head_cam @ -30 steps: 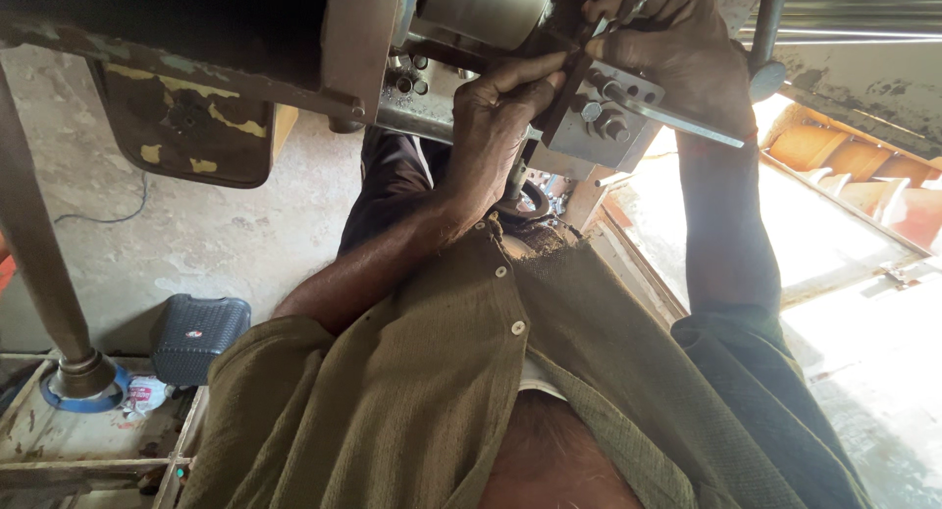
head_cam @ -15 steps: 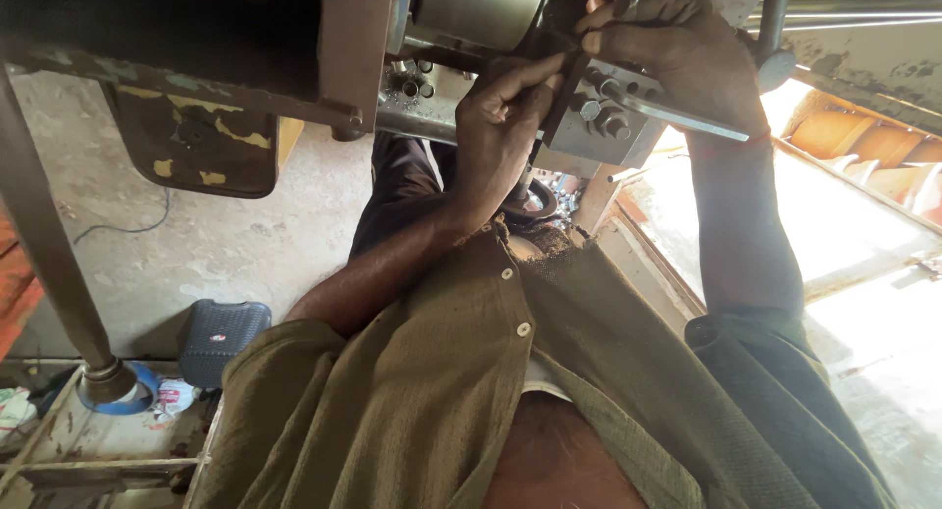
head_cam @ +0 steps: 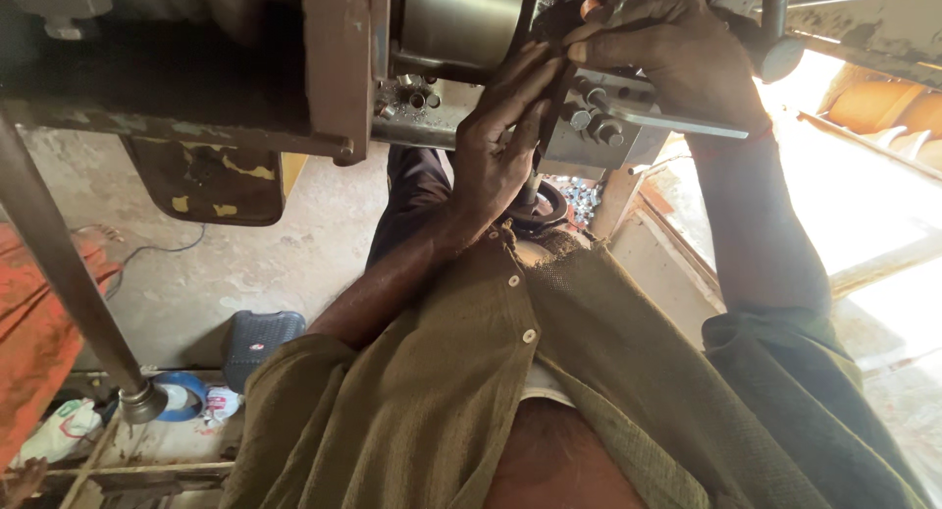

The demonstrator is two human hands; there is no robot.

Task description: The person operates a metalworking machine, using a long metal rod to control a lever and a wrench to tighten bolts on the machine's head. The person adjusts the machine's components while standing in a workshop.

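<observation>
My left hand [head_cam: 496,151] reaches up to a machine and its fingers close round a thin dark tool [head_cam: 543,146] that stands upright beside a grey metal block with bolts [head_cam: 603,126]. My right hand [head_cam: 677,57] curls over the top of that block, fingertips pinching the upper end of the same tool. A shiny steel cylinder [head_cam: 461,18] sits just left of both hands. What the tool's tip meets is hidden by my fingers.
A flat metal bar [head_cam: 687,126] sticks out right from the block. Below it are a black handwheel [head_cam: 545,210] and small shiny parts [head_cam: 581,200]. A slanted steel pole [head_cam: 59,264], a blue ring [head_cam: 182,396], a dark stool [head_cam: 260,342] and orange cloth [head_cam: 39,322] lie left.
The view has shifted slightly to the left and closer. Both hands stay on the tool at the block; my left fingers have slid a little higher.
</observation>
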